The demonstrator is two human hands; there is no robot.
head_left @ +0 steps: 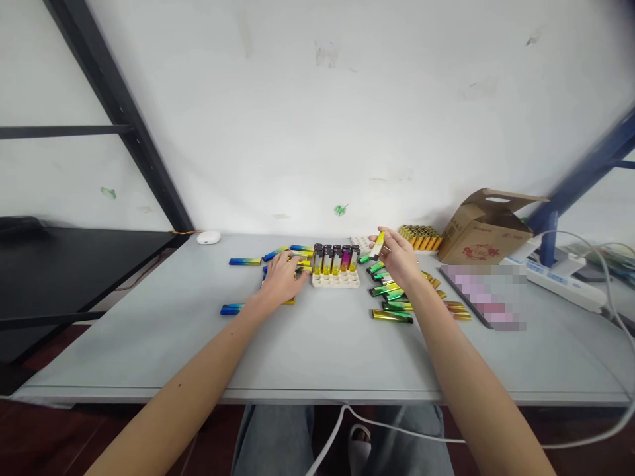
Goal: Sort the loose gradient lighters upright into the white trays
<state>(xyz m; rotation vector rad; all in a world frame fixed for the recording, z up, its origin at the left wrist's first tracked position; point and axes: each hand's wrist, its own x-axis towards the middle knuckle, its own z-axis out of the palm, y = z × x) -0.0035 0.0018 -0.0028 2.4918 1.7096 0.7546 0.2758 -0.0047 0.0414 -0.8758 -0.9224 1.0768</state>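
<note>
My left hand point(280, 276) lies over a loose group of blue-and-yellow lighters, its fingers apart and touching some of them; one blue-and-yellow lighter point(245, 262) rests left of it. My right hand point(399, 254) is raised, pinching a shiny yellow lighter point(378, 244) between thumb and fingers. Between the hands stands a white holed rack point(335, 281) with two rows of upright yellow lighters point(327, 261) with dark tops, one of them purplish. Green-and-yellow lighters point(391, 317) lie scattered below my right hand, partly hidden by the forearm.
At the back right, a packed block of gold lighters point(421, 238) stands beside an open cardboard box point(489, 235). A blurred flat panel point(481, 297) and a white power strip point(560, 281) lie farther right. A white case point(208, 237) sits back left. A white cable point(407, 433) hangs before the table edge.
</note>
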